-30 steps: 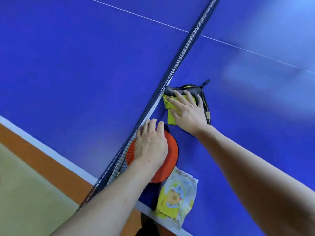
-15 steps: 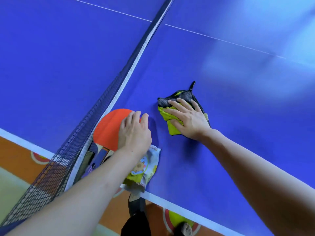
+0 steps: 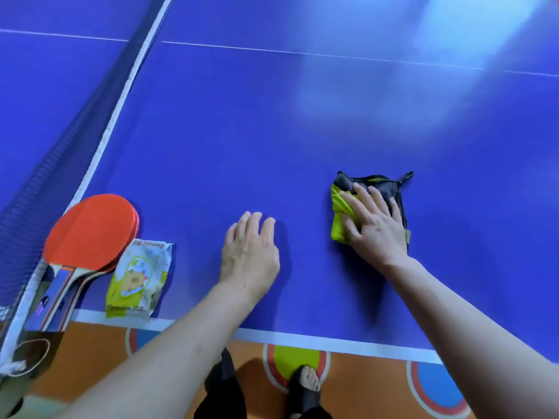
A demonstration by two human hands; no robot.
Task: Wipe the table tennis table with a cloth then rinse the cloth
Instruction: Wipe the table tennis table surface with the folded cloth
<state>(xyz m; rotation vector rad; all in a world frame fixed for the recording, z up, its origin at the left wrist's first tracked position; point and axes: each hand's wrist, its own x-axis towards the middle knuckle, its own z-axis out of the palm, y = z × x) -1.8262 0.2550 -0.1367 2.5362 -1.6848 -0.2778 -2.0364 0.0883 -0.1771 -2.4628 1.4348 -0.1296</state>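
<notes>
The blue table tennis table fills most of the view. A folded cloth, yellow-green with a dark grey part, lies on it right of centre. My right hand presses flat on the cloth with fingers spread. To the left of the cloth, my left hand rests flat on the bare table surface near the white front edge, fingers straight, holding nothing.
A red table tennis paddle and a yellow-and-white snack packet lie at the front left beside the net. Below the table edge is an orange floor with coloured circles and my foot.
My right hand has slid the cloth to the right, away from the net. My left hand has come off the red paddle and now lies flat on the table.
</notes>
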